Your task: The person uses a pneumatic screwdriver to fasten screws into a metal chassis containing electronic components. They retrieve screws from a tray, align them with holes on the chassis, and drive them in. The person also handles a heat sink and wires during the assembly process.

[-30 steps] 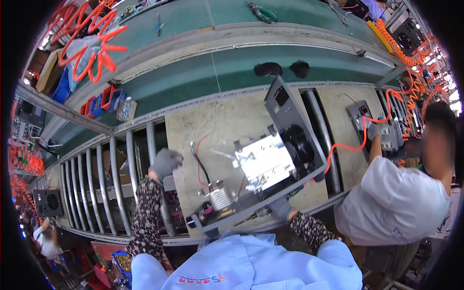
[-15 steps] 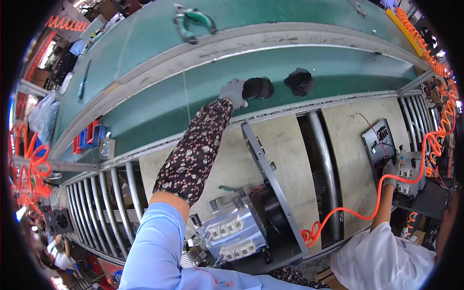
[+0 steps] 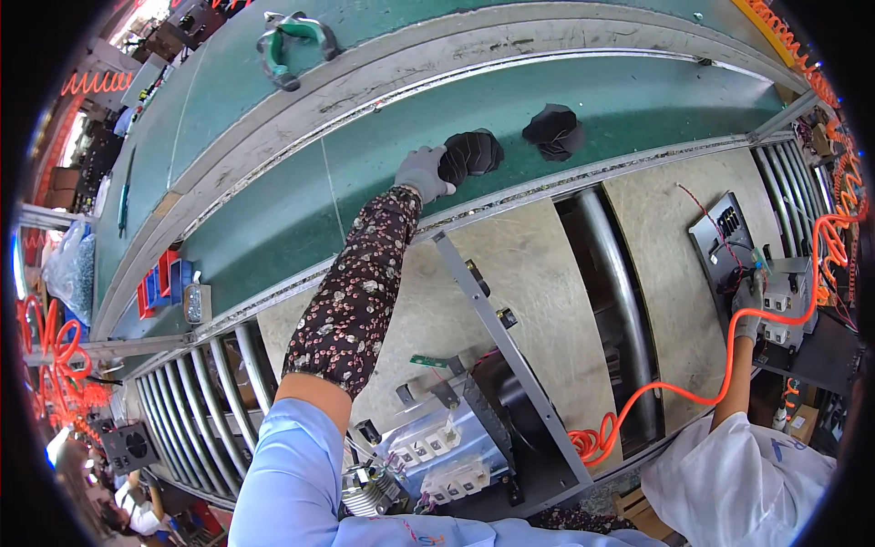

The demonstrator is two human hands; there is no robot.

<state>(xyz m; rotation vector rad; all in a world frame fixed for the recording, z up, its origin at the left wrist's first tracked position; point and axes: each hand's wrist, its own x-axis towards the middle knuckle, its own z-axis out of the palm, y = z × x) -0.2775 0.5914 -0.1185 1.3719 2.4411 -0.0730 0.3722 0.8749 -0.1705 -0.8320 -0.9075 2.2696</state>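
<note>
My left hand point(image 3: 424, 172), in a grey glove with a dark floral sleeve, reaches to the lower green shelf. Its fingers are closed on the left end of a fanned row of thin black sheets point(image 3: 478, 152). A second small pile of black sheets point(image 3: 553, 132) lies to the right, apart from the hand. My right hand is out of view; only a patch of floral sleeve point(image 3: 583, 520) shows at the lower edge. Close to my body stands a metal-framed unit with a grey panel point(image 3: 515, 360), a black round part and white terminal blocks point(image 3: 427, 444).
Green-handled pliers point(image 3: 296, 46) lie on the upper shelf. Metal rollers point(image 3: 205, 392) run at the left. An orange coiled hose point(image 3: 679, 397) crosses the right side, where a co-worker's gloved hand point(image 3: 747, 310) touches another unit. Red and blue bins point(image 3: 169, 281) sit at the left.
The view has shifted slightly. The black sheets beside my left hand now look more fanned out, and my left hand remains at their left end.
</note>
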